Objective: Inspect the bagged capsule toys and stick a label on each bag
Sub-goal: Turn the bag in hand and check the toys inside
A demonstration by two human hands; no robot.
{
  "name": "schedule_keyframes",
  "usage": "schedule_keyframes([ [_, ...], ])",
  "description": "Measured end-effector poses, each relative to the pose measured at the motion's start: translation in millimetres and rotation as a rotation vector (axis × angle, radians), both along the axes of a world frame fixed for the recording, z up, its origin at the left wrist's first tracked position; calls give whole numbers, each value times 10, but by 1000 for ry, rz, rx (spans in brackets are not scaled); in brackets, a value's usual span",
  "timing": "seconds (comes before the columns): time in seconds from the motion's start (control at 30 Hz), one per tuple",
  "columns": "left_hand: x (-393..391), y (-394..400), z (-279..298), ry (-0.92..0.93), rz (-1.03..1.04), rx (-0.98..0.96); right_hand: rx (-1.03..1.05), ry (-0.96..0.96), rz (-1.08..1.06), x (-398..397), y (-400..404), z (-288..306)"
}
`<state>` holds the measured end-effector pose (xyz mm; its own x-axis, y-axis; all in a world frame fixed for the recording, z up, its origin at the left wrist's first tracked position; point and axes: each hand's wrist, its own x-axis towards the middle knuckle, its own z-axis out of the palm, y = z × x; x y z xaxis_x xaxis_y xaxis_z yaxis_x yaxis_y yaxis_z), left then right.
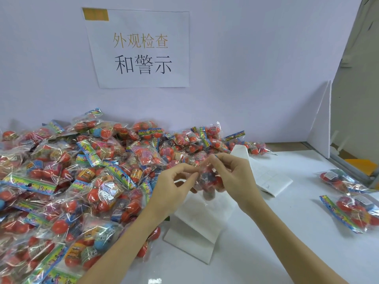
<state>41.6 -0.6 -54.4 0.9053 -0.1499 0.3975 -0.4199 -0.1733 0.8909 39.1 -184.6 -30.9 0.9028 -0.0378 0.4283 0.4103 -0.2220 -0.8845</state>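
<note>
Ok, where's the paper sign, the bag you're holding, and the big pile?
paper sign [141, 50]: head view, middle of sheet.
held bag [208, 178]: head view, capsules between the hands.
pile of bags [67, 181]: head view, middle of heap.

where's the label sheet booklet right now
In the head view, the label sheet booklet lies on the white table just right of the right hand, between the big pile of bagged toys and two separate bags.
</note>
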Motion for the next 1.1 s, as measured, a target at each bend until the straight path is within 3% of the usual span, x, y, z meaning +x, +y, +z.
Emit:
schedule_keyframes([
  [0.13, 2, -3, -32, -1, 49, 49, -197, -64, -45, -2, -3, -26],
  [0.23, -8, -8, -18, 31, 58, -15, -221, -30, -61, 4, -11, -13],
  [0.4, -30, 2, 52, 137, 80, -203, 56, 155, -26, 69, -56, -15],
  [0.53, -37, 8, 78, 182, -49, -133, 190, 194, 85, 47, -82, -5],
  [0.7, -31, 28, 66, 119, 81, -152, 343, 330, 134, 45, -43, 16],
  [1.1, -25, 21, 69, 119, 117, -121, 353, 323, 131, 5, 20, 4],
])
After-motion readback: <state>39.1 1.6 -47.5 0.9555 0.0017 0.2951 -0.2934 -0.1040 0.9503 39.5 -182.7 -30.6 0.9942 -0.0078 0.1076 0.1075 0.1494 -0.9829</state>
